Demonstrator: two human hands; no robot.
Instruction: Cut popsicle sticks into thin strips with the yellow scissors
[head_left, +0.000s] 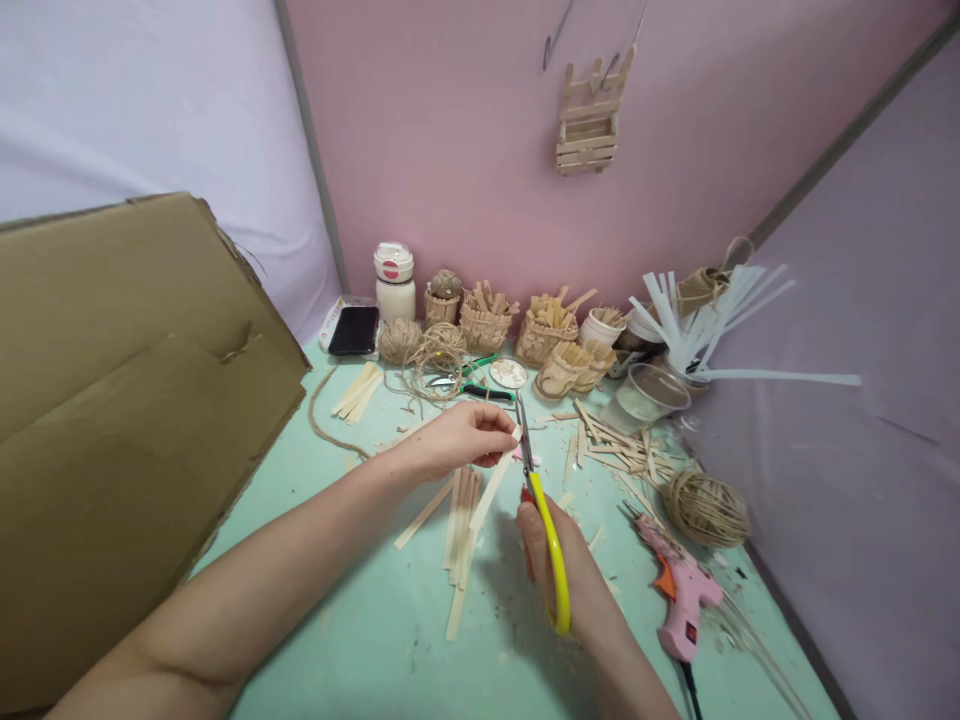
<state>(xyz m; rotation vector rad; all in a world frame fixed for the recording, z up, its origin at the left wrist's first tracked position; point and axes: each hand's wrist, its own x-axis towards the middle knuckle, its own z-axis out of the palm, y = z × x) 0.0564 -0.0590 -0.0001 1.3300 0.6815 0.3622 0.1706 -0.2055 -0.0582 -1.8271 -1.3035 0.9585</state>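
My left hand (484,436) pinches the upper end of a pale flat wooden strip (493,488), which slants down toward me. My right hand (559,550) grips a pair of scissors (556,570) with yellow and red handles, blades pointing away from me. The blades stand right beside the strip's upper end; whether they touch it I cannot tell. Below my left hand, several more wooden strips (459,530) lie loosely together on the green table (360,640).
A large cardboard sheet (150,400) leans in on the left. To the right lie a pink glue gun (686,600), a twine ball (706,508) and scattered wood pieces (619,445). Green-handled pruners (487,392), twine and stick-filled baskets (487,330) line the back.
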